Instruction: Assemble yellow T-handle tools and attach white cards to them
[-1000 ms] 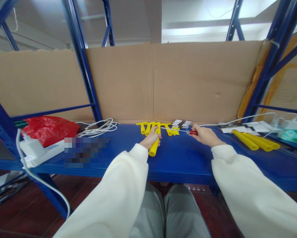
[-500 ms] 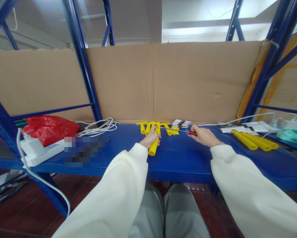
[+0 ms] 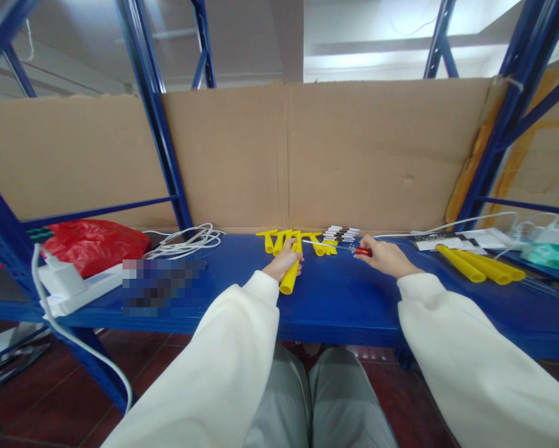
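My left hand is wrapped round a yellow tube whose open end points toward me. A screwdriver with a red handle is gripped in my right hand. Its thin metal shaft runs left to the upper part of the held tube; whether the tip touches it I cannot tell. Behind my hands, several yellow T-shaped pieces lie in a row by the cardboard. Beside them on the right is a stack of white and black sticks.
Several yellow tubes lie at the right. At the left are a red plastic bag, a white power strip and coiled white cables. A cardboard sheet stands behind the blue shelf, between blue posts.
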`<state>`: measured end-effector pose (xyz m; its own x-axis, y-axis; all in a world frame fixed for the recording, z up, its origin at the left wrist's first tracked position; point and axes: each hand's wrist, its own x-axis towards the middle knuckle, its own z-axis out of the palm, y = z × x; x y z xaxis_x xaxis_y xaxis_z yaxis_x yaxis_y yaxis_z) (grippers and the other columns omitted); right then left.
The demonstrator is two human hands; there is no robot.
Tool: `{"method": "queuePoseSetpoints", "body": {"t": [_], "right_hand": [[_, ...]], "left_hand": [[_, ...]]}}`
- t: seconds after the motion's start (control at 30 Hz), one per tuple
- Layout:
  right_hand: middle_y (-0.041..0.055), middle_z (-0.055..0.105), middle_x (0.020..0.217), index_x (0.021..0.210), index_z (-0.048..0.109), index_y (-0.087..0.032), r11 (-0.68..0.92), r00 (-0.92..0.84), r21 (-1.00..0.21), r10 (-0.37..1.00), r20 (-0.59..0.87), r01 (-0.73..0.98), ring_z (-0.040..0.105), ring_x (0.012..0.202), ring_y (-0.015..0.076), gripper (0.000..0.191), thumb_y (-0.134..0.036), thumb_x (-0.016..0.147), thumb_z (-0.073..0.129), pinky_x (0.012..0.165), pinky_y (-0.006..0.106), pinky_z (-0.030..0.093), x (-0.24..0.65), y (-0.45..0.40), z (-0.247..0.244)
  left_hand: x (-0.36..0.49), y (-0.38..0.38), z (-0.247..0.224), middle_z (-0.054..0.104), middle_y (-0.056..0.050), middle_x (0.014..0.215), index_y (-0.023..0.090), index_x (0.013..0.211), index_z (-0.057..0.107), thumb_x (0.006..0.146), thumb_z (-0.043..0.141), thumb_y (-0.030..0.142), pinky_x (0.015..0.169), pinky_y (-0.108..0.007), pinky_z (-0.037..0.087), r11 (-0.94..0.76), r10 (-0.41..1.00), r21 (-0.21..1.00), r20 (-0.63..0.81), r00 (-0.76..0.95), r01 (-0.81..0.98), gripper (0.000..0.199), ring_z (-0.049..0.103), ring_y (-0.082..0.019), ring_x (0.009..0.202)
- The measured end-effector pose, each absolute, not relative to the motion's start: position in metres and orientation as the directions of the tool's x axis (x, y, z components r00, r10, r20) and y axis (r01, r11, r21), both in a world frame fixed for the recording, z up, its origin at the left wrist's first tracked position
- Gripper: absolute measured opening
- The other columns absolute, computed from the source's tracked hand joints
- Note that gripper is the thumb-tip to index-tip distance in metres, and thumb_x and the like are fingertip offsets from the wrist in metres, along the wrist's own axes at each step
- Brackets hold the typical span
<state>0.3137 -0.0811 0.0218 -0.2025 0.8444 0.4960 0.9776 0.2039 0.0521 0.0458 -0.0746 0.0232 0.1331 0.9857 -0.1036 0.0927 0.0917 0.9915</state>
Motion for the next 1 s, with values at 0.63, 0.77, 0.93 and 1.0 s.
{"method": "queuePoseSetpoints", "body": {"t": [0.63, 0.77, 0.93, 1.0], "right_hand": [[0.0033, 0.076, 0.082, 0.094, 0.067, -0.026, 0.289, -0.273, 0.061, 0.782, 0.561, 0.955, 0.070, 0.072, 0.0219, 0.011, -0.032, 0.089, 0.060, 0.059, 0.028, 0.044, 0.3201, -0.0758, 0.0175], [0.0067, 0.076, 0.093, 0.088, 0.068, -0.024, 0.326, -0.321, 0.108, 0.723, 0.612, 0.939, 0.070, 0.082, 0.0223, 0.015, -0.033, 0.091, 0.057, 0.063, 0.028, 0.045, 0.3217, -0.0758, 0.0172], [0.0070, 0.078, 0.105, 0.101, 0.073, -0.026, 0.367, -0.333, 0.059, 0.752, 0.569, 0.928, 0.071, 0.093, 0.0240, 0.023, -0.038, 0.093, 0.055, 0.071, 0.030, 0.050, 0.3222, -0.0757, 0.0162], [0.0065, 0.078, 0.099, 0.104, 0.070, -0.026, 0.351, -0.309, 0.035, 0.769, 0.560, 0.936, 0.072, 0.088, 0.0243, 0.022, -0.038, 0.092, 0.058, 0.069, 0.030, 0.050, 0.3217, -0.0757, 0.0163]], "left_hand": [[0.0454, -0.0715, 0.0207, 0.052, 0.002, 0.080, 0.032, 0.146, 0.034, 0.088, 0.045, 0.007, 0.040, -0.017, 0.039, 0.079, 0.987, 0.990, -0.094, 0.132, 0.120, 0.064, 0.044, -0.007, 0.043], [0.0463, -0.0731, 0.0219, 0.052, 0.003, 0.078, 0.030, 0.144, 0.035, 0.088, 0.047, 0.008, 0.039, -0.017, 0.039, 0.083, 0.987, 0.991, -0.096, 0.125, 0.108, 0.061, 0.044, -0.007, 0.042], [0.0464, -0.0721, 0.0218, 0.051, 0.003, 0.079, 0.032, 0.146, 0.033, 0.087, 0.046, 0.007, 0.039, -0.017, 0.039, 0.075, 0.988, 0.992, -0.088, 0.126, 0.101, 0.065, 0.044, -0.007, 0.043], [0.0464, -0.0722, 0.0218, 0.050, 0.003, 0.078, 0.032, 0.146, 0.033, 0.087, 0.045, 0.007, 0.039, -0.017, 0.039, 0.077, 0.988, 0.992, -0.090, 0.125, 0.099, 0.065, 0.044, -0.007, 0.043]]}}
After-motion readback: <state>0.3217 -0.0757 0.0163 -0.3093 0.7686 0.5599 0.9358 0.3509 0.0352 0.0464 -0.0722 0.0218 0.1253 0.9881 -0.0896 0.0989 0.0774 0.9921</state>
